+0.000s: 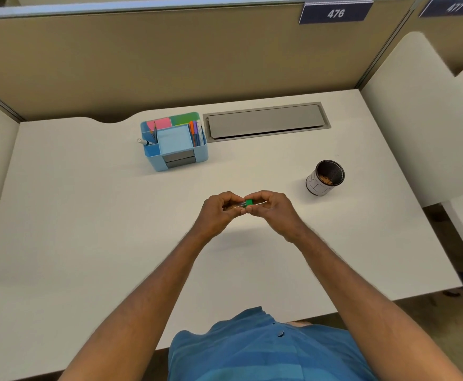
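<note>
Both hands meet above the middle of the white desk (87,215). My left hand (220,209) and my right hand (270,207) pinch a small green block (249,202) between their fingertips; a thin pale stick or pencil seems to run through it, mostly hidden by the fingers. What the green piece is exactly cannot be made out. A black-and-white cup (325,177) with brownish bits inside stands to the right of the hands.
A blue desk organiser (175,154) with sticky notes, pens and pencils stands at the back centre-left. Behind it to the right lies a grey cable hatch (266,121). Tan partition walls enclose the desk; a neighbouring desk is at the right.
</note>
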The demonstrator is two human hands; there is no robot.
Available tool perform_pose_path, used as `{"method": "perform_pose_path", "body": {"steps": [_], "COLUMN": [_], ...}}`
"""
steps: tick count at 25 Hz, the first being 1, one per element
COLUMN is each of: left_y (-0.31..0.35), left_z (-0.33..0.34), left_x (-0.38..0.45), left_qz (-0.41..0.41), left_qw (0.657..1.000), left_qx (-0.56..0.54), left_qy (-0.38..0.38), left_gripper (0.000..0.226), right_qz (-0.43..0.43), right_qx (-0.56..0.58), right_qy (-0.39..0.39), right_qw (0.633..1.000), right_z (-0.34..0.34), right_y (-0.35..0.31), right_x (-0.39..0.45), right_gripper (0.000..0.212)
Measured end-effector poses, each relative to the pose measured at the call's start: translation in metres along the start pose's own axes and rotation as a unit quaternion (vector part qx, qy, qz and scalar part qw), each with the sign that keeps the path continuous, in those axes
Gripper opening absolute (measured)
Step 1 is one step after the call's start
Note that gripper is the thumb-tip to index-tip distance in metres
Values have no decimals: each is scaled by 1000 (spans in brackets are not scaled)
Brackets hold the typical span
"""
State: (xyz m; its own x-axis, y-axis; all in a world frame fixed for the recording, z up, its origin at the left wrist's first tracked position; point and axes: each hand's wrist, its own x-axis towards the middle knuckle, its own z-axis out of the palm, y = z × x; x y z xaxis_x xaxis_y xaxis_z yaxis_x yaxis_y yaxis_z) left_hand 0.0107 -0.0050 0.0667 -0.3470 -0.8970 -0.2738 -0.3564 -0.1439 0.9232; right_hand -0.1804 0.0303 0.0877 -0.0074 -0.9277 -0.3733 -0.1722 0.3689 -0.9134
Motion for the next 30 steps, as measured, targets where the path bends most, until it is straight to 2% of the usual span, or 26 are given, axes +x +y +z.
{"method": "perform_pose_path", "body": {"steps": [5, 10, 15, 19, 27, 30], "left_y": [-6, -6, -9, -13, -23, -24], "left_z": [-5, -9, -17, -25, -30, -26], "left_x": [-6, -8, -7, -6, 1, 1], "left_qz": [0, 3, 2, -10, -44, -43], "left_qw": [1000, 1000, 1000, 999, 996, 997], "left_qx": [2, 1, 6, -32, -70, -69], "left_qy": [-12, 0, -22, -30, -17, -13], "left_gripper": [25, 24, 25, 23, 24, 27], "right_qz": [-1, 6, -5, 9, 46, 42], "right_qx": [-19, -29, -88, -66, 36, -29], "right_qy": [-32, 10, -13, -13, 51, 75], "right_qw": [999, 1000, 996, 998, 997, 996], "right_z": [1, 11, 13, 15, 6, 12], "right_y": [-2, -4, -8, -13, 6, 25], "right_x": [-3, -5, -4, -3, 8, 20], "right_gripper": [25, 22, 22, 22, 29, 28]}}
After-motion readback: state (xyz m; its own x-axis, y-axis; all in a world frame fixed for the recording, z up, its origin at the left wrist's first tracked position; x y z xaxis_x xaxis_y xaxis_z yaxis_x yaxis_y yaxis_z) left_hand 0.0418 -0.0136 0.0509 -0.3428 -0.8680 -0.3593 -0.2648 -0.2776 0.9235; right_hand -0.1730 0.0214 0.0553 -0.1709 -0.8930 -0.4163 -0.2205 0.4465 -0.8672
